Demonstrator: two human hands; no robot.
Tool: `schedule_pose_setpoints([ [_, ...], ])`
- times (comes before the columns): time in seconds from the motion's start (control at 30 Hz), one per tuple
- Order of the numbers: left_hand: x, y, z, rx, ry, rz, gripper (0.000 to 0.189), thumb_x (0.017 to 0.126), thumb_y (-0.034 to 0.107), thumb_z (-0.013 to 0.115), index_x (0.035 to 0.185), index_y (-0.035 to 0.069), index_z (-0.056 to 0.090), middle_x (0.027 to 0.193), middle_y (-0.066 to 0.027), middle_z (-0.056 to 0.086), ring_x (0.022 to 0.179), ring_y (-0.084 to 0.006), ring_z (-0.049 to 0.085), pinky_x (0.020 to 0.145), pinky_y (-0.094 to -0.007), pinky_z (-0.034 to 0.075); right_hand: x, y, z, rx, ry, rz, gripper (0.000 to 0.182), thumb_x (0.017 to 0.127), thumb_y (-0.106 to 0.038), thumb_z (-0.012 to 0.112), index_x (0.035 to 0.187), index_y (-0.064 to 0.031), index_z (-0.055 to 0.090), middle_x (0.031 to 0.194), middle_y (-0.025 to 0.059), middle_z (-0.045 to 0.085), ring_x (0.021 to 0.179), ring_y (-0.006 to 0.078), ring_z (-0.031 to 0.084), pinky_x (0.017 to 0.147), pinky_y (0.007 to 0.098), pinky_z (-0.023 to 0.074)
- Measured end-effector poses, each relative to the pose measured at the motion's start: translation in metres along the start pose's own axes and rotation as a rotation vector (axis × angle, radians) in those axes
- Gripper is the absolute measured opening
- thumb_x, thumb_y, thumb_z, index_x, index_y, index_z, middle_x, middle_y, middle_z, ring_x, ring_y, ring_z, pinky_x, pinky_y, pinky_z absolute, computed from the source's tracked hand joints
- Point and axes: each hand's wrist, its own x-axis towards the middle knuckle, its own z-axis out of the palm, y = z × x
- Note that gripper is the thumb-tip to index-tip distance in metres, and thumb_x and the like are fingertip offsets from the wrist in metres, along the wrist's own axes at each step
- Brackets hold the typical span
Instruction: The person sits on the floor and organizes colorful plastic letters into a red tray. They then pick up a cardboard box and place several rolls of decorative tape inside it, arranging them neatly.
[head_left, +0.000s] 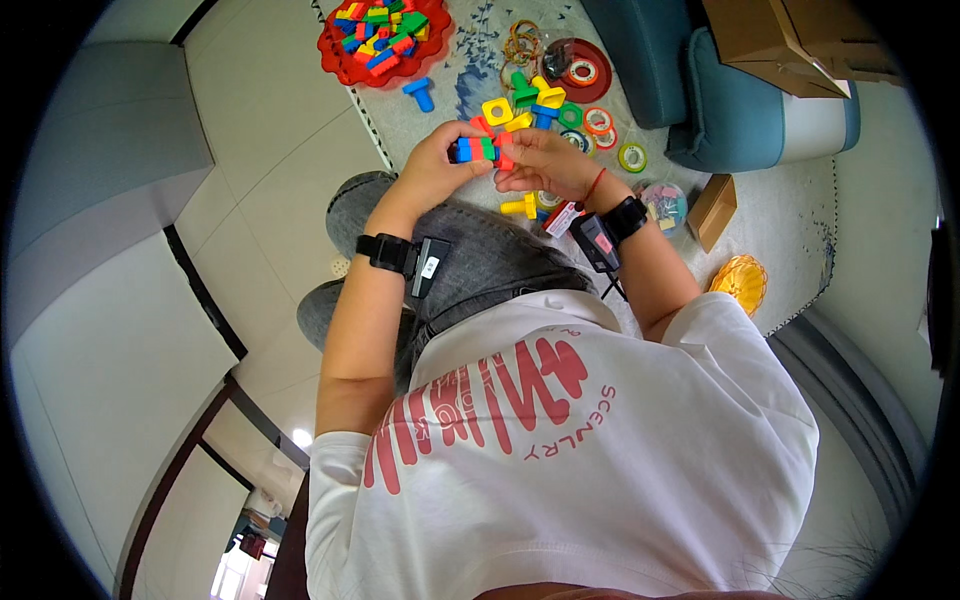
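Note:
My left hand (433, 171) grips a small stack of plastic building bricks (475, 149) in blue, red and green. At the stack's right end, my right hand (551, 161) pinches a red brick (505, 152) between thumb and fingers. Whether that brick is fully pressed onto the stack cannot be told. Just beyond the hands lie a yellow square toy nut (496, 112), a green toy bolt (523, 90) and a blue toy bolt (544, 115). A yellow toy bolt (517, 205) rests below my right hand, near my knee.
A red scalloped tray (330, 61) heaped with bricks stands at the far left, with a blue bolt (420, 94) near it. Tape rolls (632, 157), a clear tub (665, 206), a cardboard tray (712, 212) and a yellow basket (741, 283) lie rightward. A blue sofa (735, 127) bounds the mat.

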Motion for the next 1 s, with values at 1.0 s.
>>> schedule_pose_setpoints([
  [1.0,-0.006,0.011,-0.02,-0.184,0.072,-0.091,0.041,0.085,0.015,0.063,0.124,0.006,0.054,0.107,-0.006,0.058,0.095,-0.0142,0.055,0.085,-0.0262,0.044,0.006,0.002,0.002,0.215,0.029,-0.009,0.032,0.093,-0.028,0.054,0.113,-0.003,0.052,0.101,0.0128,0.064,0.087,0.0222,0.066,0.074,0.0268,0.0553],
])
